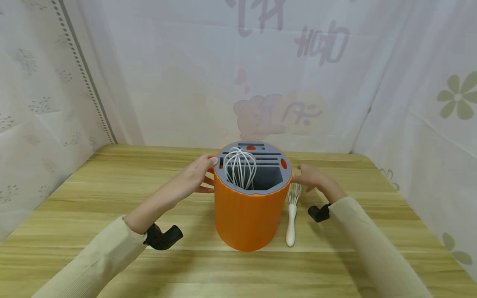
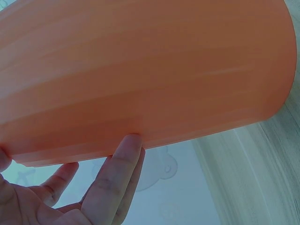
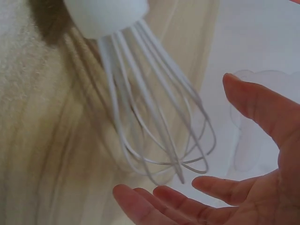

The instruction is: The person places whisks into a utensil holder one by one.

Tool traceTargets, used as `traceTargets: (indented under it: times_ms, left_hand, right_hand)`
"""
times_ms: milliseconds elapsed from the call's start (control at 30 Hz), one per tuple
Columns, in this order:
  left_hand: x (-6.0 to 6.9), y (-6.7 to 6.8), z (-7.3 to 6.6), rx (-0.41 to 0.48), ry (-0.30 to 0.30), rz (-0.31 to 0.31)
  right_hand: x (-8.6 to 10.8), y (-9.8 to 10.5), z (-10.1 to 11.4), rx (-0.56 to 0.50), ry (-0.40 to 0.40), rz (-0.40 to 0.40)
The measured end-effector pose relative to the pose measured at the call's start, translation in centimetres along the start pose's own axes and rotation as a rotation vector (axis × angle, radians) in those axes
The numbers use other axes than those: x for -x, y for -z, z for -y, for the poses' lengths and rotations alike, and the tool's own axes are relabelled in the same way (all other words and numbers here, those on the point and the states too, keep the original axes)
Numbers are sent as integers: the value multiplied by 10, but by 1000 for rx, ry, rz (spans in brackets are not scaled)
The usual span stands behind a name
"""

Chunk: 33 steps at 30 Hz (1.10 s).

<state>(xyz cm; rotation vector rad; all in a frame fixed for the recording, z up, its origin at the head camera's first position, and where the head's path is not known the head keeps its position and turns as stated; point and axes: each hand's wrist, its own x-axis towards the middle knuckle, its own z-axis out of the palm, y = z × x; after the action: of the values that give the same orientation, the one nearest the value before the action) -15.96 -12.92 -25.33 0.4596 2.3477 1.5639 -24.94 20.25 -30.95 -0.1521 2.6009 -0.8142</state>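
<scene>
An orange cylindrical utensil holder (image 1: 247, 219) with a grey slotted top stands upright on the table. A whisk (image 1: 240, 167) stands in its large compartment, white wires up and handle hidden inside. My left hand (image 1: 199, 174) touches the holder's left side, thumb at the rim; in the left wrist view, its fairly straight fingers (image 2: 117, 173) rest along the orange wall (image 2: 154, 75). A second whisk (image 1: 291, 223) with a white handle lies right of the holder. My right hand (image 1: 313, 176) is beside its wires (image 3: 154, 103), fingers spread, nothing visibly held.
The wooden table (image 1: 112, 198) reaches back to a printed white curtain (image 1: 179, 82). More patterned cloth hangs at both sides. A black wrist device (image 1: 164, 238) sits under the left forearm, and another black device (image 1: 319, 213) under the right.
</scene>
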Motion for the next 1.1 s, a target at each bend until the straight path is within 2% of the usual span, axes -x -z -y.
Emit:
traceTargets:
  times_ms: [367,633,1100]
  left_hand:
    - [-1,-2,-1,2,8,-7]
    - [-1,-2,-1,1,1,-7]
    - [0,-1,-1,-6,-3,-3]
  right_hand:
    - [-5,-13,-10,7,0,-67]
    - [-5,-17,-10,-28,11,-88]
    - [-3,-20,-9,-89,-19,-136]
